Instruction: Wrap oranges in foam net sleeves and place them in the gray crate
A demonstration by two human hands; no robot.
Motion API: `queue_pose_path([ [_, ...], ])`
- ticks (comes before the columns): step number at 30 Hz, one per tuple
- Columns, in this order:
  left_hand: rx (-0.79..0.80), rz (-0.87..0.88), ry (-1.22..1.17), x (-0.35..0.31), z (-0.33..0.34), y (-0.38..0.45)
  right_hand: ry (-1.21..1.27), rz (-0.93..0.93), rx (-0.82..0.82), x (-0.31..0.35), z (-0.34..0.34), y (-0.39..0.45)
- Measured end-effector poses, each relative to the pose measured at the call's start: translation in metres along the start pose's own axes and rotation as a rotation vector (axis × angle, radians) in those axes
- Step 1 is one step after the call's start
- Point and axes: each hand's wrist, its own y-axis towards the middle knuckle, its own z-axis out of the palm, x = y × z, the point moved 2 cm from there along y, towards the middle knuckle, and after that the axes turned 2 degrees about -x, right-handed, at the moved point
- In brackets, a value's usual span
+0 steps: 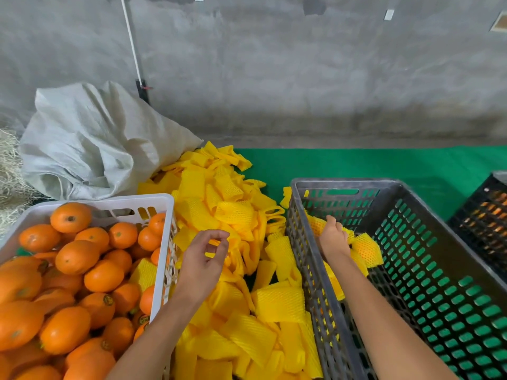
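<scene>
Inside the gray crate (343, 185), the right hand (333, 238) rests on a wrapped orange (366, 249), though how its fingers lie is hidden. Over the foam net sleeves (233, 215), the left hand (203, 261) hovers, thumb and fingers loosely curled, holding nothing. Sleeves look light and stretchy; best pinched at an open end. Bare oranges (76, 256) fill the white crate (162, 200).

Gray crate (406, 193) mostly open inside (wrapped oranges (366, 249) crowd its near-left corner).
</scene>
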Motion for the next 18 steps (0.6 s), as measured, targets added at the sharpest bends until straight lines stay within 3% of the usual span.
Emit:
queue_pose_path([
  [3,0.005,0.000,-0.005,0.000,0.000,0.000,-0.107,-0.074,-0.096,0.017,-0.024,-0.007],
  [7,-0.012,0.012,-0.007,0.001,-0.001,0.000,0.143,-0.279,-0.360,0.067,-0.062,-0.022],
  [9,-0.019,0.019,-0.012,-0.001,-0.001,0.000,0.230,-0.439,-0.399,0.095,-0.065,-0.041],
  [12,-0.019,0.027,-0.004,-0.003,0.000,0.000,0.168,-0.631,-0.233,0.121,-0.032,-0.074],
  [15,-0.029,0.030,0.001,-0.002,-0.001,0.001,-0.232,-0.687,0.002,0.120,0.019,-0.095],
  [18,-0.021,0.030,0.005,0.000,-0.003,0.002,-0.524,-0.614,0.402,0.104,0.050,-0.099],
])
